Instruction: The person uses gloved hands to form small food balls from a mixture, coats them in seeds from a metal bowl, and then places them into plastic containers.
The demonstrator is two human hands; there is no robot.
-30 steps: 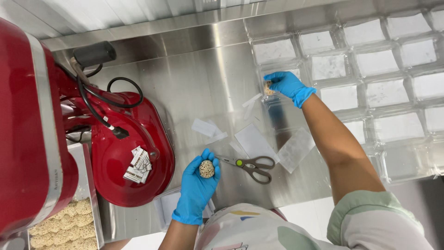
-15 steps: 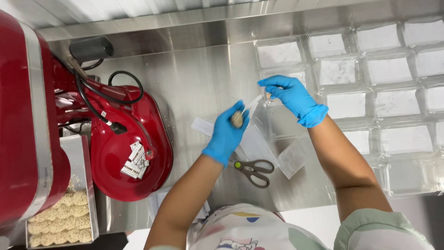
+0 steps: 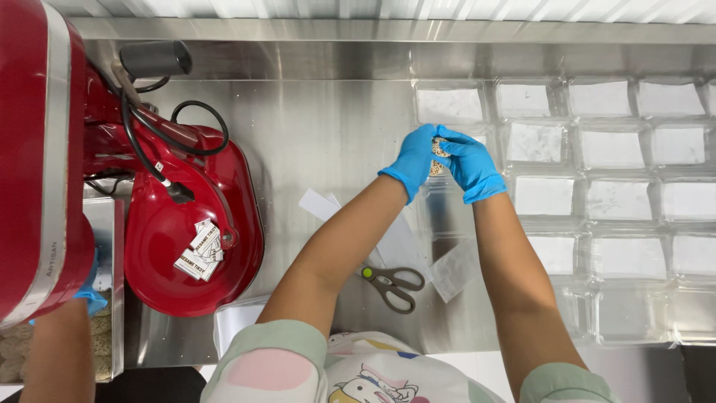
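Your 2 hands now meet above the steel counter [image 3: 328, 127], just beyond the scissors [image 3: 393, 282]. A second ago they were apart: your left hand [image 3: 412, 162] sat close to your body beside the scissors, cradling the small seeded ball [image 3: 438, 157], while your right hand [image 3: 468, 164] reached out alone toward the rows of clear bags [image 3: 611, 149]. Half a second ago the left hand had lifted the ball up toward the right.

Now the ball sits pinched between both gloved hands, farther from you than the scissors and at the near edge of the bag rows. Your left fingers are curled closed around 1 side of it, and your right fingers close over the other. Whether a clear bag is also caught in that grip, the view does not show.

I judge from this that the ball has reached the bagging spot and both hands are committed to it.

The scissors lie untouched, blades shut, with paper slips [image 3: 321, 203] just left of them. Farther left stands the red mixer [image 3: 186, 231]. Another person's arm [image 3: 56, 351] shows at the far left.
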